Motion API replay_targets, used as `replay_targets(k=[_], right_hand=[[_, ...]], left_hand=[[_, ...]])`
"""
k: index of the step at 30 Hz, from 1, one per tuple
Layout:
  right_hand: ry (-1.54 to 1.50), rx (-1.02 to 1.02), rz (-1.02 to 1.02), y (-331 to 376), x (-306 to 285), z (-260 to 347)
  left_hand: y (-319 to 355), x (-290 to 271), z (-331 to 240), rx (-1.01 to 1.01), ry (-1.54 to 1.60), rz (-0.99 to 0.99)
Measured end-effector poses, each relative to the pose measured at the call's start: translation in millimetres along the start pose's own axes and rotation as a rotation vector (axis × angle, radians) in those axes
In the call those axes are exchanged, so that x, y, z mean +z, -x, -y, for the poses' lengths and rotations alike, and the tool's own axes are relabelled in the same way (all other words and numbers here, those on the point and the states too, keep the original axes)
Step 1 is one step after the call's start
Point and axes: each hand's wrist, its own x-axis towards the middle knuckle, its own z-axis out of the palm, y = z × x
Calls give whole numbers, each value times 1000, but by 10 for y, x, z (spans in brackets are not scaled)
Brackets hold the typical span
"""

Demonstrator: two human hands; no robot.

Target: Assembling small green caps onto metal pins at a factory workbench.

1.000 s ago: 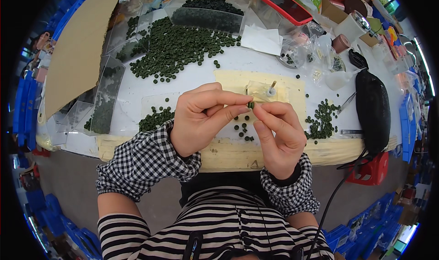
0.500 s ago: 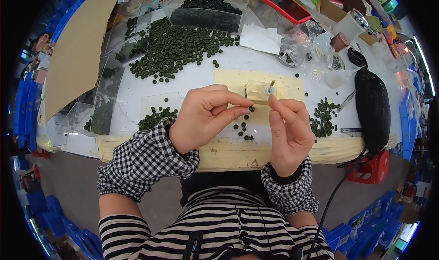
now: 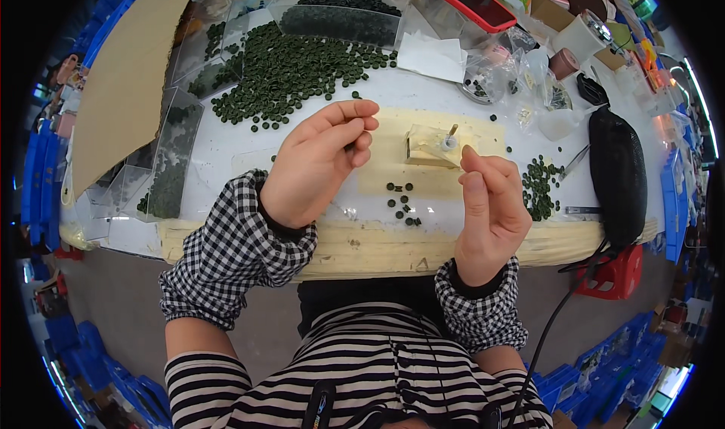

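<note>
two hands raised over a white bench strewn with small dark green discs.

the left hand [image 3: 321, 165] is curled, fingertips pinched together; whether a disc is gripped cannot be told. the right hand [image 3: 489, 206] is loosely closed, thumb against forefinger, nothing seen in it. between them a pale yellow block [image 3: 432, 146] with a short upright peg is set on a cream mat [image 3: 385, 176], just beside a few loose flat round discs [image 3: 400, 200]. a broad matte heap of discs [image 3: 291, 70] is spread behind.

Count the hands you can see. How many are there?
2. The left hand is raised over the white table, fingertips pinched near the big heap of dark green discs. The right hand is held up beside the small cream block.
</note>
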Motion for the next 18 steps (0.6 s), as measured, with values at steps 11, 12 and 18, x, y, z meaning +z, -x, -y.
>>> replay_targets(k=[11, 12, 18], right_hand=[[582, -280, 103, -506, -151, -15], [603, -276, 129, -536, -144, -17], [627, -243, 232, -579, -94, -67]], left_hand=[[-14, -110, 45, -111, 103, 86], [-22, -150, 49, -127, 114, 181], [17, -2, 68, -123, 115, 96]])
